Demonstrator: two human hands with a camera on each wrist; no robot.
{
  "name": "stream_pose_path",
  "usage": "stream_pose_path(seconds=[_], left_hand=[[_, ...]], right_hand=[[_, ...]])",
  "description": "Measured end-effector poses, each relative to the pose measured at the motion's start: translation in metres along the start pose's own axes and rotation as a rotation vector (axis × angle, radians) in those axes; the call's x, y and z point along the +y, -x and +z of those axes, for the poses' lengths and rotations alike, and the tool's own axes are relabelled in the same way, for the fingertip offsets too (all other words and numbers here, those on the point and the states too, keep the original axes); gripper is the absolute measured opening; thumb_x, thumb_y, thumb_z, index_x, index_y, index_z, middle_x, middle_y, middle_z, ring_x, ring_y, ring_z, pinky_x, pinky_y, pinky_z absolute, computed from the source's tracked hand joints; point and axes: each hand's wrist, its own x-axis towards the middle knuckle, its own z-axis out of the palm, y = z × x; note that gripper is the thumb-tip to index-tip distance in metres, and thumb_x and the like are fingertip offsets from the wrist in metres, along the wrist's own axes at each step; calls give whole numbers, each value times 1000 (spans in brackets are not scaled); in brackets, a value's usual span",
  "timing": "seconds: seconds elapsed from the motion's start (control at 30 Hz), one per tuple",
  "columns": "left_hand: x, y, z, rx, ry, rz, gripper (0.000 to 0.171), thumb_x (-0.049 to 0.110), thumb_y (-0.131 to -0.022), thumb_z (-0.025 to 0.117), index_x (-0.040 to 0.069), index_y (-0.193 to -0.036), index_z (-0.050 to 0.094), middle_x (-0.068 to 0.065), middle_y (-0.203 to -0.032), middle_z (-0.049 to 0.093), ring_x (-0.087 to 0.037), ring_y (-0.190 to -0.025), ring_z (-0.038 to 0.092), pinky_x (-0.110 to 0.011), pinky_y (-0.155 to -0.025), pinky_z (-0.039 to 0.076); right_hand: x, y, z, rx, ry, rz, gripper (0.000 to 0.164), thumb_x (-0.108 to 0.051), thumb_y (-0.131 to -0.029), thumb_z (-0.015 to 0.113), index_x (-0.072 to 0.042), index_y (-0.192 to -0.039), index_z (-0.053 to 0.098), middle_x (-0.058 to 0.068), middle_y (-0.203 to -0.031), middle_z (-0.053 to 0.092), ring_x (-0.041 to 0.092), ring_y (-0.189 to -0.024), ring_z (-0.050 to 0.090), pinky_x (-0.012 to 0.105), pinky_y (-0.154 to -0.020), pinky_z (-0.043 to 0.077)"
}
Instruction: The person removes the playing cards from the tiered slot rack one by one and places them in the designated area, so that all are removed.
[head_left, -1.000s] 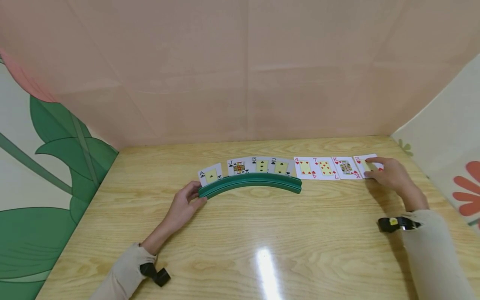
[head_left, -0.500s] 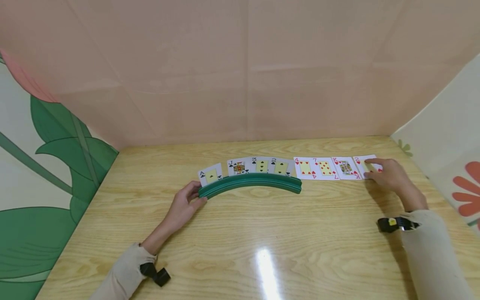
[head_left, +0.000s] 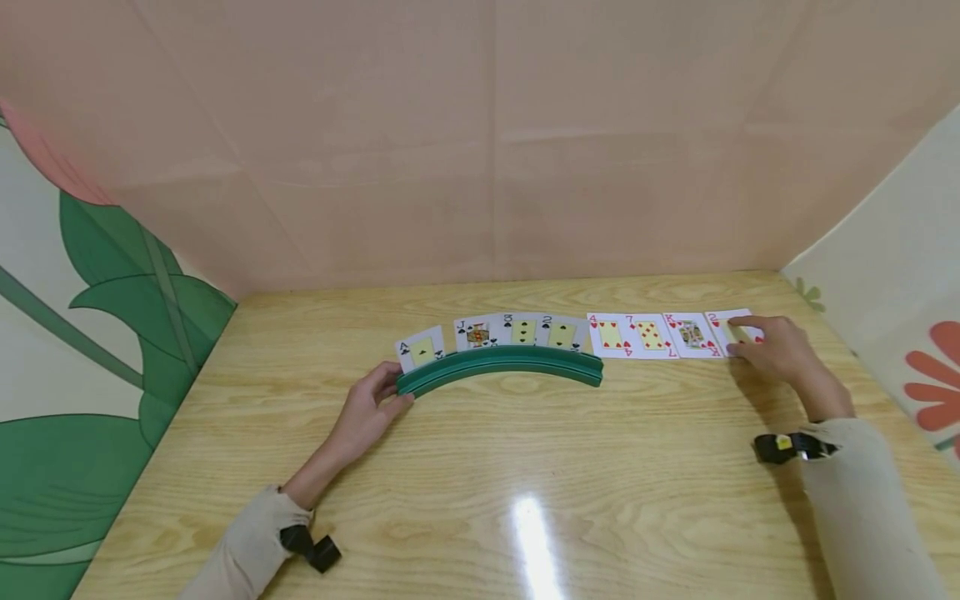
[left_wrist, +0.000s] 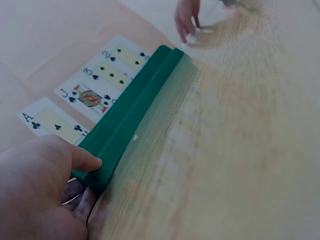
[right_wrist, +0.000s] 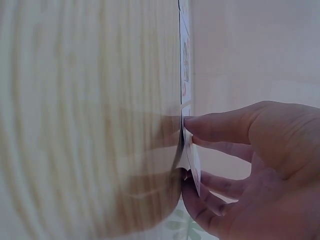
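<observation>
My left hand (head_left: 367, 417) grips the left end of a curved green card holder (head_left: 502, 360), thumb on its front and fingers behind and under it. Standing in its slot are an ace of clubs (head_left: 422, 350), a jack of spades (head_left: 477, 335) and two more spades. My right hand (head_left: 780, 352) is at the two of hearts (head_left: 722, 329), the last card of a face-up row on the table. In the right wrist view, the thumb lies on that card (right_wrist: 196, 162) near one end, while fingers hold its other end tilted up off the wood.
A four of hearts (head_left: 610, 336), a seven of diamonds (head_left: 652, 336) and a king of hearts (head_left: 692, 335) lie flat between the holder's right end and my right hand. The wooden table (head_left: 450, 467) meets a pinkish wall covering (head_left: 487, 167) behind.
My right hand has shifted very slightly left with the two of hearts. The left hand, the holder and the other cards stay as they were.
</observation>
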Motion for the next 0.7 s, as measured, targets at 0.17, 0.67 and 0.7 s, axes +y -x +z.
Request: stream_pose_path(seconds=[0.17, 0.67, 0.7], left_hand=[[1, 0, 0, 0, -3, 0, 34, -6, -93, 63, -8, -125, 56, -23, -128, 59, -33, -121, 57, -43, -107, 47], [0, 0, 0, -2, -2, 3, 35, -5, -93, 64, -7, -126, 56, -23, -128, 59, -32, -122, 57, -43, -107, 47], [0, 0, 0, -4, -4, 5, 35, -4, -93, 63, -7, -127, 55, -22, -129, 59, -32, -122, 57, -43, -107, 47]], right_hand=[[0, 0, 0, 2, 20, -2, 45, -15, -93, 65, 12, -127, 53, 49, -124, 46, 65, -109, 43, 71, -86, 35], [-10, -2, 0, 118, -15, -48, 40, -13, -93, 65, 11, -125, 58, 45, -121, 52, 58, -106, 49, 65, -81, 36], [-13, -3, -1, 133, -28, -52, 39, -12, -93, 65, 10, -124, 59, 45, -121, 52, 57, -105, 50, 64, -81, 37]])
